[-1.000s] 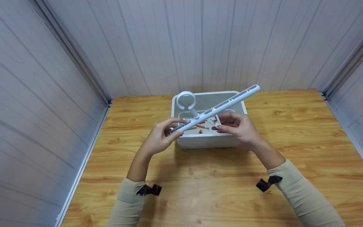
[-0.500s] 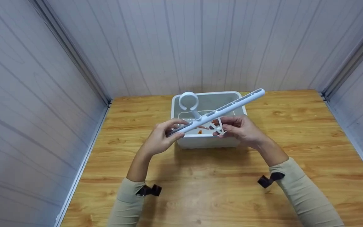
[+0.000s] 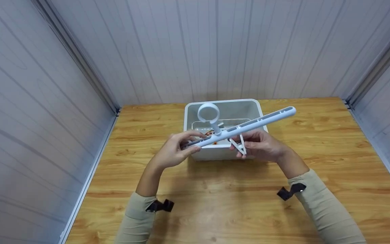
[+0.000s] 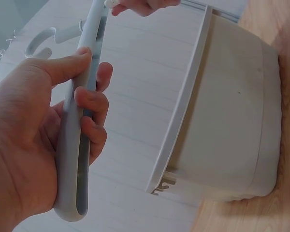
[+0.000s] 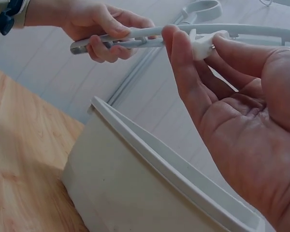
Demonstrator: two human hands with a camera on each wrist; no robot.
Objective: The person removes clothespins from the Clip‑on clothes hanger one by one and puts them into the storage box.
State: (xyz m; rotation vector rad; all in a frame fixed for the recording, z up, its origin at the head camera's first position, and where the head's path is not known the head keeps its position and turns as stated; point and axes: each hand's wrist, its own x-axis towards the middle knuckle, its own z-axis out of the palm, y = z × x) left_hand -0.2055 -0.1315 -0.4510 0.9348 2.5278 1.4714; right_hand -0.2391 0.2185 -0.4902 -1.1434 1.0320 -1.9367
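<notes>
A white bar hanger (image 3: 262, 122) with a ring-shaped hook (image 3: 198, 113) is held slanting over the near part of a bin, its right end higher. My left hand (image 3: 174, 150) grips the bar's lower left end, thumb on one side and fingers curled round the other, as the left wrist view shows. My right hand (image 3: 267, 147) pinches a small white clip (image 3: 243, 145) just under the bar, right of the hook. In the right wrist view the clip (image 5: 205, 46) meets the bar between thumb and fingers. Whether it is fastened there I cannot tell.
The white plastic bin (image 3: 212, 156) stands on the wood-grain table (image 3: 212, 203) behind and below my hands. Inside it lie orange pieces (image 3: 210, 133) and a clear container, partly covered by the hanger. Pale panel walls (image 3: 215, 51) close the back and both sides.
The hanger has swung flatter, its right end dropping and shifting right, with the hook moving right too. My right hand has moved slightly down with the clip; the left hand keeps its grip.
</notes>
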